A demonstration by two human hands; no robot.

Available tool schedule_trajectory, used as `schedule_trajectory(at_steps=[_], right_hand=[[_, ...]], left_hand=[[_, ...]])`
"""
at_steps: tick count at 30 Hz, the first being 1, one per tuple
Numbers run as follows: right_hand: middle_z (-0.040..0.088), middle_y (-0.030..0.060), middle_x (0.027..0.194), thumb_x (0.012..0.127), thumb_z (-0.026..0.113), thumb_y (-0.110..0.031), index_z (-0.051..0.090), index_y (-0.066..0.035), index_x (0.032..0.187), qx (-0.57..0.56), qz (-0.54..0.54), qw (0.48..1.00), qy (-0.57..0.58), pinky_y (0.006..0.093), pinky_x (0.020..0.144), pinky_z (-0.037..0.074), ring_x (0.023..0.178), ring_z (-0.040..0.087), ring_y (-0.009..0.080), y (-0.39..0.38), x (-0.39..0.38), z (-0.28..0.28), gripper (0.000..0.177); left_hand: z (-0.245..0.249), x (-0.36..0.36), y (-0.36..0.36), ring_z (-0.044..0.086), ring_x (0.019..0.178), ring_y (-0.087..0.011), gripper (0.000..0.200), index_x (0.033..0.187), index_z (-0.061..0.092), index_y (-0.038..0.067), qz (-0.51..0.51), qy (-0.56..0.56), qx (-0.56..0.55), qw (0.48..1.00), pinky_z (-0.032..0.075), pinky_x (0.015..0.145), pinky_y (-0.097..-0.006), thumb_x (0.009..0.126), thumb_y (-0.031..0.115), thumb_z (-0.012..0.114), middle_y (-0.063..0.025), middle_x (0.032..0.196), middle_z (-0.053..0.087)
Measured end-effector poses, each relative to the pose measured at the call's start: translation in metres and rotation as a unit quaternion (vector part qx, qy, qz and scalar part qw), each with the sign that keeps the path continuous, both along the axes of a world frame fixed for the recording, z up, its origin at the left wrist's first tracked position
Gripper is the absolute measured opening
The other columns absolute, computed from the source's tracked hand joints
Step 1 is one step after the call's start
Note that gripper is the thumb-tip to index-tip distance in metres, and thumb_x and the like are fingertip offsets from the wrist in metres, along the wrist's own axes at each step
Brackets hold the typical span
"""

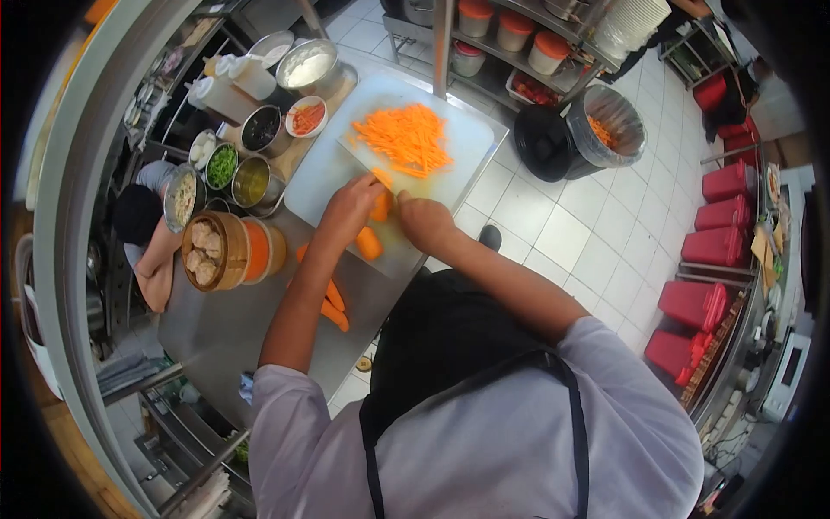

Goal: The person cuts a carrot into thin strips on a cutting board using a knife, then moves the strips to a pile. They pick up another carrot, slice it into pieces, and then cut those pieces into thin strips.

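On the white cutting board (316, 164), my left hand (350, 210) is closed with its fingertips on a piece of peeled carrot (381, 178). My right hand (428, 225) is a fist beside it, wrapped round a knife whose handle is hidden. The thin blade seems to slant up and left past my left fingers, hard to make out against the board. Beyond the hands spreads a pile of carrot strips (402, 137). A cut carrot chunk (369, 244) lies on the board's near part, below my left hand. Several whole carrots (333, 307) rest on the steel counter under my left forearm.
Left of the board stand a bamboo steamer (207, 251) with dumplings, a bowl of chopped green onion (221, 166), a bowl of red strips (307, 116) and squeeze bottles (220, 99). A lined bin (618, 130) stands right. Another person (151, 229) leans at the left.
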State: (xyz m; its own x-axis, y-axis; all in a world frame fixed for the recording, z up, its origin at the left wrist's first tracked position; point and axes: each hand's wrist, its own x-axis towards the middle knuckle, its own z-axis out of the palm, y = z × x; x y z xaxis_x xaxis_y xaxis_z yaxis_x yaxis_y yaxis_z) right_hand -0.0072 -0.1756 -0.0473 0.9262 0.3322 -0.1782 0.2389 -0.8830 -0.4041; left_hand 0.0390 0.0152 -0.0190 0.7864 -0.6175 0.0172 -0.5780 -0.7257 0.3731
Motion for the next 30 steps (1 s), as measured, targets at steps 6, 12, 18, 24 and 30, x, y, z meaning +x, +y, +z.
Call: schedule_trajectory(at_steps=[6,12,18,24,30], right_hand=[[0.076,0.0203,0.088,0.097,0.057,-0.01,0.057,0.0,0.105,-0.019,0.005,1.0,0.008,0.0443,0.071,0.063,0.082,0.078,0.0344,0.003,0.008,0.013,0.013],[0.075,0.0222,0.087,0.097,0.056,-0.01,0.057,0.001,0.106,-0.028,0.015,0.999,-0.007,0.0463,0.071,0.062,0.082,0.077,0.0367,0.006,0.016,-0.01,0.014],[0.075,0.0237,0.085,0.096,0.056,-0.011,0.057,0.002,0.107,-0.029,0.008,0.999,0.013,0.0494,0.071,0.062,0.08,0.077,0.0386,0.001,0.003,0.008,0.017],[0.073,0.0275,0.084,0.095,0.056,-0.013,0.053,0.003,0.113,-0.011,0.003,0.999,0.035,0.0557,0.073,0.059,0.08,0.074,0.0453,0.001,0.011,0.007,0.024],[0.074,0.0262,0.083,0.097,0.053,-0.011,0.056,0.002,0.107,-0.021,0.005,1.0,-0.012,0.0506,0.071,0.062,0.079,0.076,0.0415,0.011,0.01,-0.007,0.017]], left_hand=[[0.007,0.002,-0.001,0.066,0.108,-0.0361,0.029,0.113,0.07,0.004,0.018,0.021,-0.026,0.999,0.056,0.09,-0.0456,0.085,-0.003,0.068,-0.013,0.115,0.067],[-0.014,0.003,0.006,0.067,0.108,-0.0346,0.027,0.113,0.072,0.005,0.011,-0.005,-0.069,0.998,0.056,0.092,-0.0439,0.088,-0.001,0.063,-0.0126,0.114,0.067],[-0.021,0.0,0.01,0.067,0.111,-0.0327,0.026,0.113,0.072,0.004,0.019,-0.012,-0.046,0.999,0.056,0.093,-0.0423,0.09,0.004,0.06,-0.0111,0.117,0.067],[-0.027,0.004,0.014,0.067,0.111,-0.0326,0.025,0.111,0.072,0.006,0.017,-0.016,-0.028,0.999,0.056,0.092,-0.0422,0.091,0.006,0.058,-0.0106,0.117,0.067],[-0.031,0.002,0.015,0.068,0.108,-0.0322,0.021,0.106,0.072,0.006,0.019,-0.027,-0.087,0.996,0.057,0.09,-0.0421,0.09,0.005,0.058,-0.0103,0.112,0.068]])
